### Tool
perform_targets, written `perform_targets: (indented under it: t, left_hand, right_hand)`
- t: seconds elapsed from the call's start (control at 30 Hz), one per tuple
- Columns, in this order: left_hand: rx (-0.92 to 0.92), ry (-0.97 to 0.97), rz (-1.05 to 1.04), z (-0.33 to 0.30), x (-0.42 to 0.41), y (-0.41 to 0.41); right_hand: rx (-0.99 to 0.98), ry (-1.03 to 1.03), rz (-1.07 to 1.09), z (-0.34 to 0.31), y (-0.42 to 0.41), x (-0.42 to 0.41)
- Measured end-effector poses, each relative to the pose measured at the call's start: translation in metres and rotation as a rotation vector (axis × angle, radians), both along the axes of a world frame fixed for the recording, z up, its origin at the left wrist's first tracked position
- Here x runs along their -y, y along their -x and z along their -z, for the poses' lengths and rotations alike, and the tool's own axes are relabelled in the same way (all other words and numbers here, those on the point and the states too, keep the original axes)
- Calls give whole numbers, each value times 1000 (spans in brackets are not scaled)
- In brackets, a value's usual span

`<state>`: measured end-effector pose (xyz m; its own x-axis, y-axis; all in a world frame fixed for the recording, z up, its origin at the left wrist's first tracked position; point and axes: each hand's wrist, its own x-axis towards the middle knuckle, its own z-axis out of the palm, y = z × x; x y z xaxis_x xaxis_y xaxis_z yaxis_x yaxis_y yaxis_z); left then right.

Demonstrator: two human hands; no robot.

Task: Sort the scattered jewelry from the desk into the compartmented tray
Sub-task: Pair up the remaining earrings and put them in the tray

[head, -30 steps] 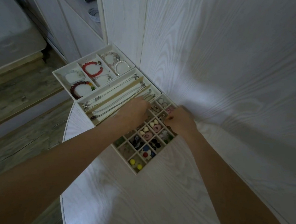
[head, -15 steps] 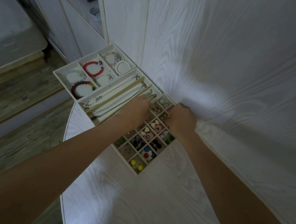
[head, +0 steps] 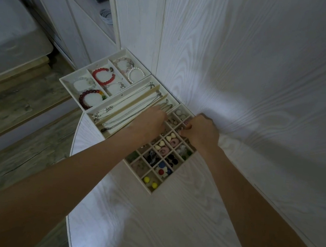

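Cream compartmented tray [head: 171, 190] of small square cells, set on the white wood-grain desk [head: 148, 221] close to the wall panel [head: 242, 71], with both hands over its far end. Right hand [head: 201, 133] curled above the upper right cells, fingertips [head: 180, 132] pinched together on something tiny and metallic (too small to name), just over a cell near the pink piece [head: 186, 123]. Left hand [head: 150, 124] knuckles-up over the left edge of the grid, fingers bent downward and hidden from view, so grip cannot be told. Beyond the hands, silver rings [head: 180, 113] in the farthest cells. Nearer, cream heart-shaped beads [head: 170, 137] and pink hoops [head: 174, 143], then dark pieces [head: 172, 161], a red and blue cluster [head: 161, 168] and two yellow balls [head: 150, 182] in the closest cell. Touching the grid on its left, a long tray [head: 142, 79] holding silver chain necklaces [head: 131, 108] laid lengthwise. Beyond that, a bracelet tray [head: 67, 78] overhanging the desk edge, holding a red bead bracelet [head: 103, 76], a dark red bracelet [head: 89, 98], a pearl bracelet [head: 136, 74] and paler ones. Farther left, grey plank floor [head: 17, 139] and white cabinet doors [head: 69, 14].
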<state>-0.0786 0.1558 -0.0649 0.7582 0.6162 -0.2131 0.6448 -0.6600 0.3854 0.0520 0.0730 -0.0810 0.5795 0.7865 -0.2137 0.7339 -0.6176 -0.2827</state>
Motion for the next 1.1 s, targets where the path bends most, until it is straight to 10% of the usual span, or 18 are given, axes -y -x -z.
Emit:
perform_targets:
  t: [1.1]
  left_hand:
    - [28, -14, 8, 3, -2, -3]
  right_hand:
    - [-315, 245, 42, -11, -11, -13]
